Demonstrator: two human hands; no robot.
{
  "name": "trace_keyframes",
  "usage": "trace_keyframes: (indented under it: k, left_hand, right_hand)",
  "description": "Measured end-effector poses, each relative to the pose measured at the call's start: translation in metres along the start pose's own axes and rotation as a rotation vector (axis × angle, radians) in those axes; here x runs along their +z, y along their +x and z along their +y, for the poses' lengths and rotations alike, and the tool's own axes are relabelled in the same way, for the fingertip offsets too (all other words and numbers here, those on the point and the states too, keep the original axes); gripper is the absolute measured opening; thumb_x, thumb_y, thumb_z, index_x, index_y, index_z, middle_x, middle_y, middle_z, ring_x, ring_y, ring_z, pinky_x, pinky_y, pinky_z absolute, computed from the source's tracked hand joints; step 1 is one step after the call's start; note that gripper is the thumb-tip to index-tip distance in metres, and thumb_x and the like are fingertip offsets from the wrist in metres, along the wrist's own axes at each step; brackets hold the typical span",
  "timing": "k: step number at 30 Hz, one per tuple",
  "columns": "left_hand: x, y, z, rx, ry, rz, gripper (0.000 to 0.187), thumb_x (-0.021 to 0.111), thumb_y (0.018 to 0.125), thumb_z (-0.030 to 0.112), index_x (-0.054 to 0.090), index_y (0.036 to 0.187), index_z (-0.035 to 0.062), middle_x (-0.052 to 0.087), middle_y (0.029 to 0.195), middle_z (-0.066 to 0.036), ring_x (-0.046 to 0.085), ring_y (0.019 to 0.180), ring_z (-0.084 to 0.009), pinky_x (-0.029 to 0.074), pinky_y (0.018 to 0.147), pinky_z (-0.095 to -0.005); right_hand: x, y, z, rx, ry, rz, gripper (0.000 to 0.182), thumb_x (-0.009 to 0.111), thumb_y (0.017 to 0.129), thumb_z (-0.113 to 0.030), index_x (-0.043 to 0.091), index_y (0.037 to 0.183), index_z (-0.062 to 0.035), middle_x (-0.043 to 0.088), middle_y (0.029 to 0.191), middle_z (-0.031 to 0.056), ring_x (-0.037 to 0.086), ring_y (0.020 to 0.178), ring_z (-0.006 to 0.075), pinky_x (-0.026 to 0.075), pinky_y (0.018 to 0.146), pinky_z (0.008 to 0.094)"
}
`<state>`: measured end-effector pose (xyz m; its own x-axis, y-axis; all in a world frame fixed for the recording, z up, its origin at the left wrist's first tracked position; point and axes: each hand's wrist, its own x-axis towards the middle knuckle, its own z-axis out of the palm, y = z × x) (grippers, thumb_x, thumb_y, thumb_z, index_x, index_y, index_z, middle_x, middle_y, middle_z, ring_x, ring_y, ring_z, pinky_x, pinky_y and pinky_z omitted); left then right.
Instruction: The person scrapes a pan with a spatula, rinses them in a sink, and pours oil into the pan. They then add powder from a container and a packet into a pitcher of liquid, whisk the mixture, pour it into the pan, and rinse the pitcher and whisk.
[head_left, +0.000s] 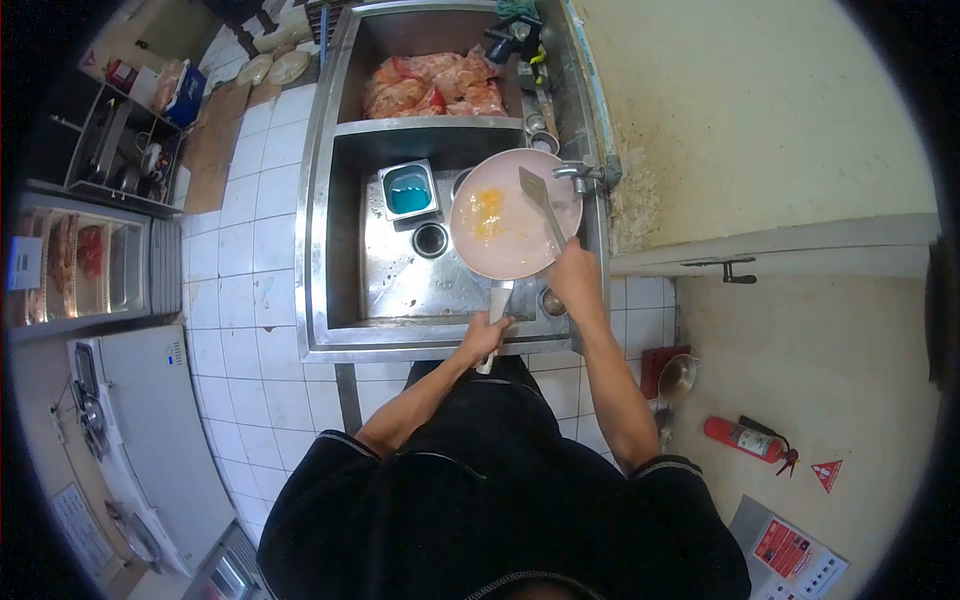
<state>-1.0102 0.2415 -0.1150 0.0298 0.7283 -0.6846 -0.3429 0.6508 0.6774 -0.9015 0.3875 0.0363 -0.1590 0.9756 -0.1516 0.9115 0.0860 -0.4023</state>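
Note:
My left hand [484,337] is closed round the white handle of a pink frying pan [485,250], which is held over the right part of the sink basin. Yellow residue lies on the pan's inner surface. In my right hand [577,277] is the handle of a grey spatula [537,190], its flat blade over the upper right of the pan. The tap [578,173] is at the pan's right rim. Left of the pan, in the basin, stands a square metal container [408,190] with blue-green liquid.
The steel sink [312,250] has a drain hole [430,240] in the near basin. Bags of raw meat [435,85] fill much of the far basin. A wall runs along the right, with a fire extinguisher [742,439]. A white chest unit [145,430] stands to the left.

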Motion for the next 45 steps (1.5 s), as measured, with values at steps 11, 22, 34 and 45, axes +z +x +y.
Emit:
trace_keyframes:
  k: [11,22,34,45]
  left_hand:
    - [-0.016,-0.018,-0.017,-0.064,-0.111,-0.113,0.02,0.059,0.093,0.019,0.055,0.081,0.0044,0.045,0.054,0.0,0.039,0.039,-0.011,0.031,0.036,-0.0299]
    - [0.011,-0.013,-0.007,0.023,0.097,0.106,0.031,0.06,0.091,0.023,0.06,0.074,-0.0038,0.054,0.053,-0.007,0.052,0.04,-0.0174,0.041,0.039,-0.0359]
    - [0.049,0.05,0.007,0.171,0.071,0.245,0.031,0.062,0.089,0.024,0.066,0.084,-0.0061,0.06,0.057,-0.011,0.058,0.043,-0.0191,0.044,0.04,-0.0369]
    - [0.089,0.11,-0.018,0.458,0.182,0.233,0.027,0.061,0.09,0.026,0.069,0.094,0.0,0.068,0.075,-0.009,0.065,0.073,-0.0154,0.05,0.061,-0.0361]
  right_hand:
    - [-0.001,-0.006,-0.038,-0.028,-0.018,-0.102,0.019,0.06,0.085,-0.007,0.055,0.099,0.0053,0.065,0.088,0.0337,0.064,0.09,0.0505,0.051,0.081,0.0552]
    - [0.015,-0.02,-0.045,-0.063,0.058,-0.102,0.022,0.061,0.087,-0.012,0.055,0.101,0.0041,0.065,0.085,0.0325,0.064,0.087,0.0509,0.05,0.078,0.0567]
    - [0.016,-0.039,-0.015,0.04,0.135,-0.118,0.032,0.062,0.088,-0.011,0.057,0.115,0.0045,0.066,0.094,0.0308,0.064,0.092,0.0486,0.05,0.079,0.0521]
    - [0.009,-0.037,-0.018,0.096,0.106,-0.135,0.033,0.062,0.088,-0.013,0.056,0.116,0.0038,0.067,0.094,0.0304,0.065,0.091,0.0481,0.051,0.079,0.0525]
